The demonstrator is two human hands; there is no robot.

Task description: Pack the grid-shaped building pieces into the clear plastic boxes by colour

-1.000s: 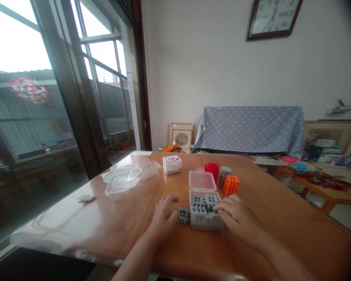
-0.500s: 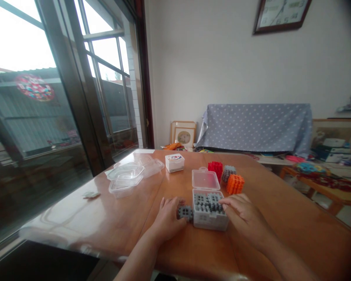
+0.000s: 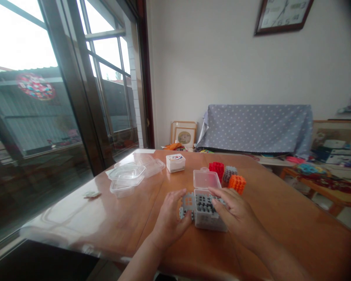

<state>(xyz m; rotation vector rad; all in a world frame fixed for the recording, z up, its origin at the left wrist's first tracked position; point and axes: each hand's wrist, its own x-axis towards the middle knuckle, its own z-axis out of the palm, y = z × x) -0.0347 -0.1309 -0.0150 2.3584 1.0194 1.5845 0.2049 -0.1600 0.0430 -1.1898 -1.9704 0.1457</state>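
Beside the open box [image 3: 209,223], the left hand [image 3: 172,215] holds a gray panel [image 3: 189,200] between thumb and fingers, raised higher than a moment ago, thus in hand outside the box. Right hand [image 3: 235,209]: over the box's right side, grip indeterminable.

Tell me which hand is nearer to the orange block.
Right. The right hand is just in front of the orange block; the left hand is farther away, left of the open box of gray pieces.
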